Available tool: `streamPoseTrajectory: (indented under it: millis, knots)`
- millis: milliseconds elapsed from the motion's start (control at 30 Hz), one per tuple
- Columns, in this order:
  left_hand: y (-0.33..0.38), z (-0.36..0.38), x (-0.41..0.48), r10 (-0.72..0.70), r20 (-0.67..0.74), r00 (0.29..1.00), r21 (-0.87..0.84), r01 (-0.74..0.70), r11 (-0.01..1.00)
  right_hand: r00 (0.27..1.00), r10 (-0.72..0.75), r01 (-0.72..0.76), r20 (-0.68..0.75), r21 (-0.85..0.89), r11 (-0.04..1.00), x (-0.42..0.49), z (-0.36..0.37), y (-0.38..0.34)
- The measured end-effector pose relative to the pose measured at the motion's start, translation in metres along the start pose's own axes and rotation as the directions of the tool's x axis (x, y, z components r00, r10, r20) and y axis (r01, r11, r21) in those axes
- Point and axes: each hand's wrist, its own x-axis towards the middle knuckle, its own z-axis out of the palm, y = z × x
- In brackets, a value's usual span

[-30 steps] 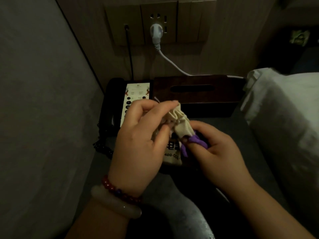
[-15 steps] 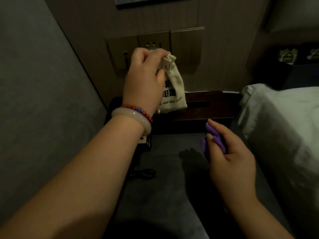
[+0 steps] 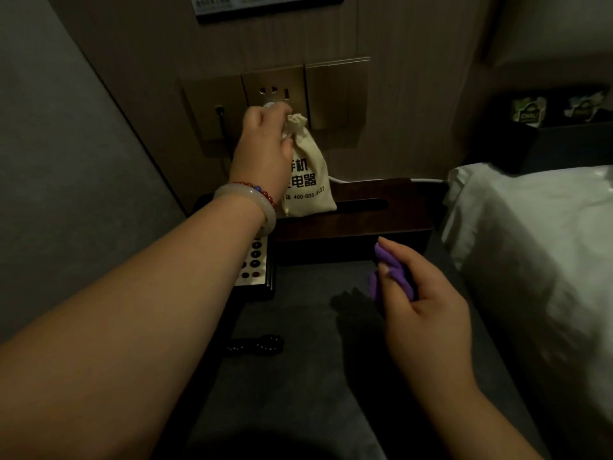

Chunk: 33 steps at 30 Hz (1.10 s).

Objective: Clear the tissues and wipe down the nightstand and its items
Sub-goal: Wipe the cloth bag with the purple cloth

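My left hand (image 3: pixel 265 146) grips the gathered neck of a beige drawstring pouch (image 3: pixel 306 180) with black print, held up against the wall by the socket panel (image 3: pixel 275 94). The pouch's bottom hangs at the back left of the dark wooden tissue box (image 3: pixel 358 220). My right hand (image 3: pixel 421 303) holds a bunched purple cloth (image 3: pixel 391 277) just above the dark nightstand top (image 3: pixel 292 376), in front of the tissue box. No tissue shows in the box slot.
A black telephone with a white keypad (image 3: pixel 255 260) sits at the back left, partly under my left forearm, its coiled cord (image 3: pixel 255 345) lying on the top. A grey wall runs along the left. A white-sheeted bed (image 3: pixel 537 260) borders the right.
My left hand lifted the pouch from the middle of the nightstand up to the socket panel. My right hand let go of the pouch and stayed low with the purple cloth.
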Motion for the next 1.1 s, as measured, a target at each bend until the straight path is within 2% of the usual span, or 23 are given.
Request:
streamPoseTrajectory:
  millis: [167, 333, 633, 833, 967, 1100]
  knots:
    - [-0.004, 0.003, -0.006, 0.034, -0.008, 0.999, -0.023, -0.034, 0.999, 1.0, 0.019, -0.019, -0.005, -0.002, 1.0, 0.001, 0.0, 0.001]
    - [-0.008, 0.001, -0.014, -0.026, -0.019, 0.999, -0.079, 0.025, 0.997, 1.0, 0.008, -0.008, -0.005, -0.009, 1.0, 0.0, 0.001, 0.001]
    - [-0.006, -0.009, 0.001, 0.0, -0.073, 0.997, 0.03, 0.002, 1.0, 0.999, -0.033, 0.034, 0.01, -0.033, 0.999, 0.0, 0.0, 0.0]
    - [-0.006, -0.006, -0.004, 0.007, 0.004, 1.0, 0.068, -0.007, 0.998, 0.998, -0.055, 0.055, -0.006, -0.036, 0.998, 0.0, 0.0, 0.001]
    - [-0.008, -0.004, -0.015, -0.007, -0.022, 1.0, 0.026, 0.007, 1.0, 0.999, -0.033, 0.032, -0.015, -0.054, 0.998, 0.003, -0.002, 0.003]
    - [-0.009, -0.001, -0.028, 0.003, -0.013, 1.0, 0.067, -0.002, 0.998, 0.999, -0.014, 0.012, -0.034, -0.058, 0.998, 0.004, -0.004, 0.003]
